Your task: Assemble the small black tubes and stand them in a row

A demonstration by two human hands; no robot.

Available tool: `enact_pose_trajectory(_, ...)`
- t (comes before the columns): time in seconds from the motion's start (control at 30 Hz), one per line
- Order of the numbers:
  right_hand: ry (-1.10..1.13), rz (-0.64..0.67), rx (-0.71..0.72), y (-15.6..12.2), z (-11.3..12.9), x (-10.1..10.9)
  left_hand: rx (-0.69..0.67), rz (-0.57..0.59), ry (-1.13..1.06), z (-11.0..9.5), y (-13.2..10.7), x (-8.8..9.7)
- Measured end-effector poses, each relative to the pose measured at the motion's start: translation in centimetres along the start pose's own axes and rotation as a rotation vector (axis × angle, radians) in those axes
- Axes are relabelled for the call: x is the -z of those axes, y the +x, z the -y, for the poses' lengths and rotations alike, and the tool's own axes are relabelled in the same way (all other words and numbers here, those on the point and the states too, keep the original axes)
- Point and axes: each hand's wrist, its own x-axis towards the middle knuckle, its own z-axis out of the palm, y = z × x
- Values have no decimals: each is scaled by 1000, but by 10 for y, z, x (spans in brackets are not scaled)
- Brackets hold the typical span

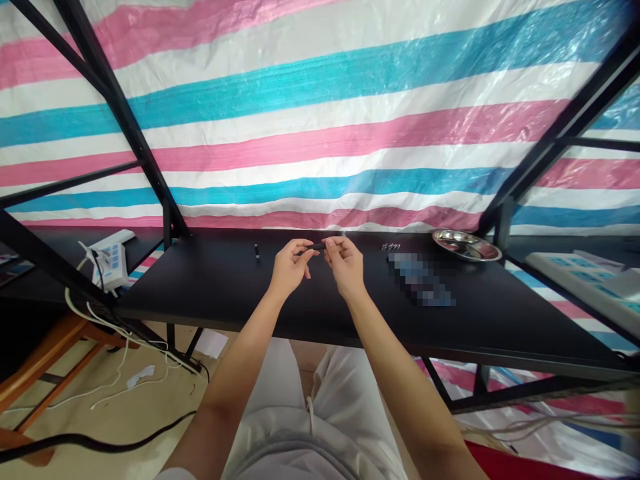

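Above the middle of the black table (200, 287), both hands come together on a short, dark, pen-like rod (317, 247). My left hand (290, 268) has its thumb and fingers closed at the rod's left end. On the right end, my right hand (345, 265) pinches with thumb and fingertips. The fingers hide both ends of the rod, so its exact kind is unclear. A small black-and-white cylinder (257, 252) stands on the table to the left of my left hand. A tiny shiny piece (343, 234) shows just behind my right hand.
Several small pale curved pieces (391, 247) lie right of my hands. Beyond them are a pixelated item (421, 280) and a shiny metal plate (440, 235). Black metal posts (145, 157) frame the table, with a striped plastic sheet (320, 113) behind. A power strip (111, 263) sits at left.
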Motion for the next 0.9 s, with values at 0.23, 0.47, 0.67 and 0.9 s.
enact_pose_trajectory(0.23,-14,32,25,1,3,-3,7,-42,29,2,-1,2)
enact_pose_trajectory(0.47,-78,32,49,1,1,-3,56,-74,-11,6,2,3)
enact_pose_trajectory(0.67,-83,44,41,2,-1,1,103,-62,-45,6,2,8)
enact_pose_trajectory(0.9,75,-109,54,17,-1,27,125,-165,30,18,4,33)
